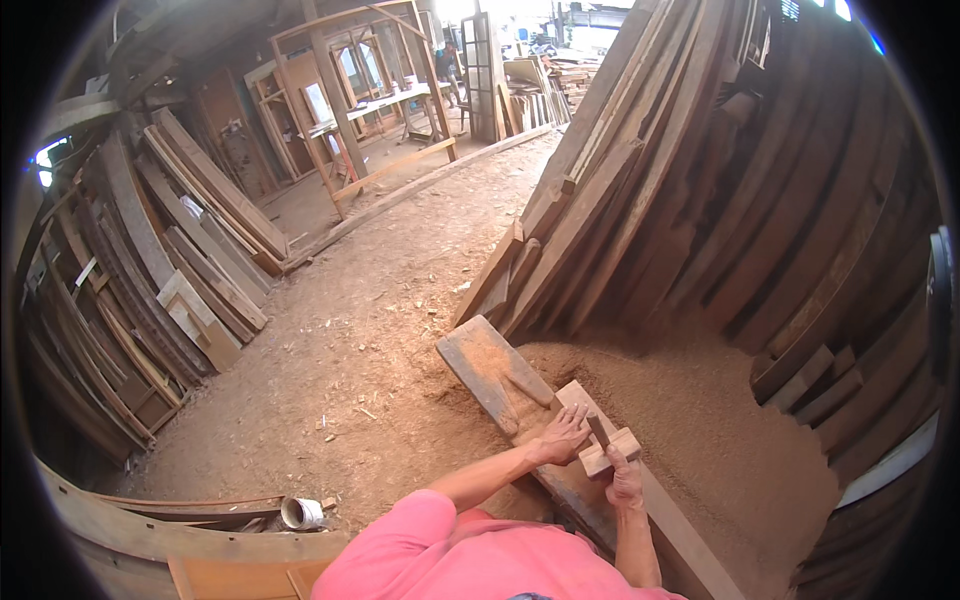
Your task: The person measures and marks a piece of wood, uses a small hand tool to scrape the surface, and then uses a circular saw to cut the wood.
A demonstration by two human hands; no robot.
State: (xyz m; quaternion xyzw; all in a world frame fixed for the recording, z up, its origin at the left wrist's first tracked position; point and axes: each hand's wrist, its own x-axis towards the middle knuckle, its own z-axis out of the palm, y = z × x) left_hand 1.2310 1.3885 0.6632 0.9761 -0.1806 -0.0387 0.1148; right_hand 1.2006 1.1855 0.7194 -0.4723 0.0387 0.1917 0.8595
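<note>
A long wooden board [672, 527] lies lengthwise along a worn, sawdust-covered bench plank [482, 365]. My left hand [562, 437] rests on the board near its far end, fingers stretched out and holding nothing. Just to the right, my right hand [626, 484] is closed around a wooden marking gauge [611, 453], a pale block with a dark stem through it. The gauge sits against the board, a little nearer to me than the left fingers. My right palm and part of the grip are hidden.
Tall planks [610, 170] lean on the right, above a mound of sawdust [720, 430]. More boards [190, 250] lean at the left. Wooden frames [345, 110] stand farther back. A white container [302, 513] lies at the lower left. A person [449, 68] is far off.
</note>
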